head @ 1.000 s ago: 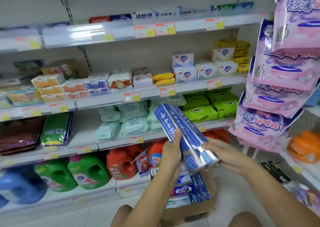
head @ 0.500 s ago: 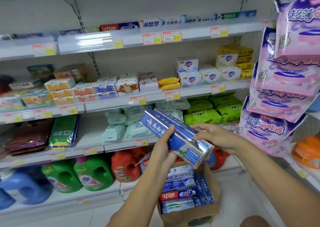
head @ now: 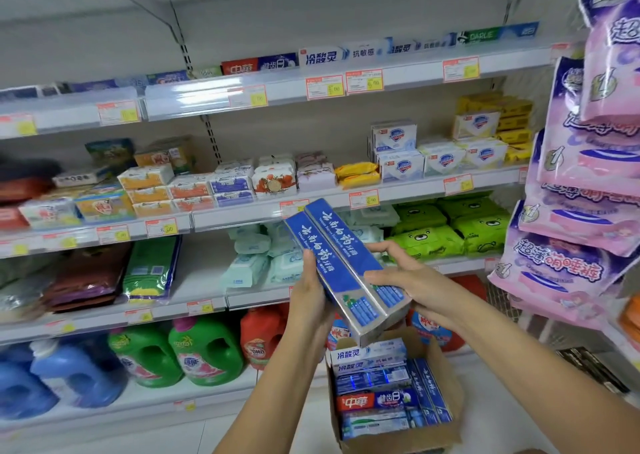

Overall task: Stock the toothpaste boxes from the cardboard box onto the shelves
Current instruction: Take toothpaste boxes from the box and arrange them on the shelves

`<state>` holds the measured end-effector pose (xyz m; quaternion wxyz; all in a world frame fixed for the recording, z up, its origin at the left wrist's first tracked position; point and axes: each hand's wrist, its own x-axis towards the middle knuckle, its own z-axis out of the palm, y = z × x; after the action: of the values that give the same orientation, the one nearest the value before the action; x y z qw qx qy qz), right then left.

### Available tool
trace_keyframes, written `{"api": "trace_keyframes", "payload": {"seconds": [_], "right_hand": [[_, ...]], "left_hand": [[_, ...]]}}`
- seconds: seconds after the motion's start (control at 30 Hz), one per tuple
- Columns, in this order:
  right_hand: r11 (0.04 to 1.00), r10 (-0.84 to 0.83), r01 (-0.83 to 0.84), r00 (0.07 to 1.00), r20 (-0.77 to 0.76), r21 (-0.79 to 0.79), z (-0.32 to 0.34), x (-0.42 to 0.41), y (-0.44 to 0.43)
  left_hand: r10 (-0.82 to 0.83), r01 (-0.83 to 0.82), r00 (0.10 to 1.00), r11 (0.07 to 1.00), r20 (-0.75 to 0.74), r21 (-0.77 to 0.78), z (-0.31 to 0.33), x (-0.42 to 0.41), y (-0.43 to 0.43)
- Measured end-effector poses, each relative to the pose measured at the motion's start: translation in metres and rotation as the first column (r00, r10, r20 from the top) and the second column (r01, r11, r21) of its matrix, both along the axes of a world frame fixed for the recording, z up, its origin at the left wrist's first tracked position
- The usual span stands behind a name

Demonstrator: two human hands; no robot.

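Mid-transfer: left grip (head: 311,297) and right grip (head: 420,280) both pinch two blue toothpaste boxes (head: 332,252), cardboard box (head: 453,394) below. Next, probably: raise to toothpaste shelf (head: 207,96) above, keeping the pair aligned.

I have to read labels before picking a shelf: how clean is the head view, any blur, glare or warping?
Head view: the blue toothpaste boxes are sharp and legible; goods at left smear with blur; glare whitens the top shelf's price rail; the wide lens bows the shelves toward the frame edges; light is even, no hard shadows.
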<state>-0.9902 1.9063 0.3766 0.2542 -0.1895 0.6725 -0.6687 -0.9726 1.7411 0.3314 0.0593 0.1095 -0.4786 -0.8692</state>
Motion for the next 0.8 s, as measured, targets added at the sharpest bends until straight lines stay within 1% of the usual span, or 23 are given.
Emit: {"api": "trace_keyframes", "payload": {"seconds": [0.07, 0.13, 0.17, 0.23, 0.3, 0.37, 0.43, 0.57, 0.67, 0.8], "right_hand": [[0.991, -0.051, 0.07, 0.987, -0.155, 0.117, 0.001, 0.006, -0.005], [0.961, -0.067, 0.154, 0.935, -0.348, 0.229, -0.001, 0.013, -0.012], [0.95, -0.055, 0.178, 0.904, -0.424, 0.256, -0.003, 0.016, -0.016], [0.947, -0.026, 0.179, 0.872, -0.489, 0.268, -0.004, 0.023, -0.021], [0.956, -0.011, 0.149, 0.88, -0.475, 0.254, -0.006, 0.025, -0.021], [0.962, -0.004, 0.126, 0.892, -0.452, 0.242, -0.007, 0.025, -0.018], [0.966, -0.012, 0.125, 0.897, -0.442, 0.226, -0.007, 0.027, -0.016], [0.965, -0.024, 0.133, 0.904, -0.426, 0.228, -0.007, 0.026, -0.017], [0.961, 0.014, 0.091, 0.929, -0.37, 0.262, -0.008, 0.017, -0.024], [0.934, 0.067, 0.053, 0.946, -0.318, 0.353, -0.006, -0.001, -0.038]], "left_hand": [[0.0, 0.0, 0.999, 1.0, 0.044, 0.002, 0.002, -0.001, -0.001], [-0.051, 0.046, 0.997, 0.995, 0.051, 0.086, 0.004, 0.0, -0.001], [-0.077, 0.072, 0.996, 0.99, 0.034, 0.117, 0.004, 0.001, 0.0], [-0.112, 0.107, 0.993, 0.984, 0.027, 0.144, 0.003, 0.005, 0.001], [-0.13, 0.123, 0.991, 0.981, 0.037, 0.152, -0.002, 0.007, 0.0], [-0.121, 0.115, 0.992, 0.986, 0.045, 0.119, -0.008, 0.005, -0.002], [-0.111, 0.106, 0.992, 0.991, 0.055, 0.078, -0.011, 0.003, -0.005], [-0.069, 0.064, 0.995, 0.995, 0.072, 0.073, -0.008, 0.002, -0.006], [-0.003, -0.008, 0.993, 0.996, 0.119, 0.09, -0.004, -0.004, -0.009], [0.073, -0.109, 0.979, 0.977, 0.191, 0.185, -0.008, -0.017, -0.022]]}}
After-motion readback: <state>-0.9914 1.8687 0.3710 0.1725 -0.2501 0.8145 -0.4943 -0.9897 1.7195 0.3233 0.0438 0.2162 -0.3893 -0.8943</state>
